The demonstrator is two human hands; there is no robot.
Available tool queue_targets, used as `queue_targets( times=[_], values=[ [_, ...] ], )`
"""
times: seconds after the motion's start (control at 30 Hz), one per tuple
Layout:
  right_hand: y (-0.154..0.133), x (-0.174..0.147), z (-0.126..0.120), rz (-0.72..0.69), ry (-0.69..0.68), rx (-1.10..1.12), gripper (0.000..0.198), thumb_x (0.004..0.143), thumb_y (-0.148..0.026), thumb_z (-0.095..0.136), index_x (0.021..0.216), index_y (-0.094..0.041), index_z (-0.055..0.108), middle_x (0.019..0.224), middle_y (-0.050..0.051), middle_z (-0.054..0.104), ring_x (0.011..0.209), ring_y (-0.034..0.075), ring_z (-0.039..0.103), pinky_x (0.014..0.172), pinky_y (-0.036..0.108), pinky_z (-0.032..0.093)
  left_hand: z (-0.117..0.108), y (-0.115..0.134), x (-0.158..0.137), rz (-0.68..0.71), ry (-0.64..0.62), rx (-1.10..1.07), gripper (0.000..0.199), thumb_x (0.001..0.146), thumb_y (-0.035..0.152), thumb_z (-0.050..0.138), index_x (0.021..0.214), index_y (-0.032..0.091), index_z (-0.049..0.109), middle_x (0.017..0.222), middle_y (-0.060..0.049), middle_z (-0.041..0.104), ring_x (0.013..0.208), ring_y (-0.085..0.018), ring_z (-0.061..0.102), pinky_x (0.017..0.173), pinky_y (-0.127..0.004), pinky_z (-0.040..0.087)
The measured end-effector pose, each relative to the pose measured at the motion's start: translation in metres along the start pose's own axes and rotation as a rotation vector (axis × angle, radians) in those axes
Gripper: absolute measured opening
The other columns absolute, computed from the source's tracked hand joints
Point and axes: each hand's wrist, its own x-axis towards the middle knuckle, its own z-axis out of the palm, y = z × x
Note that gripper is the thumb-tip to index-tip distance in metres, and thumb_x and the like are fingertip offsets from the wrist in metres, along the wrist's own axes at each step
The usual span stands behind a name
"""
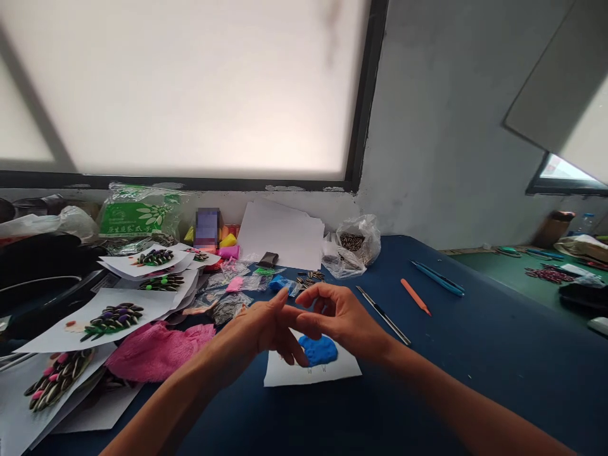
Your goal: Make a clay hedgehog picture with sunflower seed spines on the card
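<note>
My left hand (266,329) and my right hand (339,316) meet above a small white paper (332,368) on the blue table. A flattened patch of blue clay (319,349) sits on that paper, just under my fingers. The right fingertips pinch at the left index finger; whether a bit of clay is between them I cannot tell. Neither hand grips a tool.
Left: finished seed-and-clay pictures on white sheets (114,316), a pink cloth (152,351), clay pieces in small bags (237,282). Behind: blank paper (282,237), a bag of seeds (354,244), a green packet (137,212). Right: metal tweezers (382,315), an orange tool (415,296), blue tools (437,277).
</note>
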Motion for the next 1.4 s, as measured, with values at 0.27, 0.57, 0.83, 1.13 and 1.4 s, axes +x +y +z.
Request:
queue_targets(
  times=[0.27,0.57,0.83,1.13,1.4],
  values=[
    [-0.001,0.0,0.003,-0.114,0.028,-0.133,0.023,0.078,-0.036,0.074,0.091,-0.018,0.069,0.091,0.003,0.064,0.075,0.014,0.055,0.065,0.027,0.044,0.001,-0.003,0.001,-0.056,-0.078,-0.023,0.071,0.094,0.066,0.029,0.115,0.009,0.067,0.079,-0.014,0.076,0.079,-0.026,0.072,0.077,-0.036,0.051],
    [0.001,0.002,-0.003,0.013,-0.115,0.026,0.04,0.077,-0.049,0.073,0.1,-0.016,0.066,0.086,0.002,0.063,0.071,0.013,0.056,0.062,0.026,0.046,0.002,0.003,-0.004,-0.038,0.001,0.061,0.068,0.094,0.065,0.031,0.117,0.013,0.068,0.085,-0.014,0.077,0.083,-0.027,0.072,0.08,-0.037,0.051],
    [0.001,0.005,-0.011,0.046,-0.097,0.032,0.042,0.076,-0.048,0.075,0.101,-0.016,0.065,0.091,0.004,0.065,0.079,0.015,0.06,0.068,0.027,0.048,0.002,0.008,-0.007,-0.004,0.052,0.068,0.065,0.094,0.065,0.033,0.117,0.016,0.069,0.108,-0.015,0.074,0.087,-0.027,0.071,0.082,-0.037,0.051],
    [0.003,0.005,-0.008,0.037,-0.117,0.031,0.04,0.078,-0.048,0.073,0.102,-0.016,0.065,0.09,0.004,0.065,0.077,0.015,0.06,0.067,0.027,0.049,0.002,0.005,-0.004,-0.034,-0.015,0.079,0.068,0.093,0.066,0.031,0.118,0.015,0.068,0.099,-0.015,0.076,0.086,-0.028,0.071,0.083,-0.039,0.05],
    [0.001,0.006,-0.011,0.065,-0.213,0.12,0.04,0.079,-0.047,0.072,0.103,-0.016,0.066,0.086,0.002,0.065,0.077,0.014,0.062,0.069,0.026,0.05,0.001,0.007,-0.005,-0.006,0.032,0.164,0.041,0.087,0.05,0.061,0.107,0.017,0.074,0.087,-0.009,0.077,0.082,-0.024,0.072,0.078,-0.033,0.052]
  ],
)
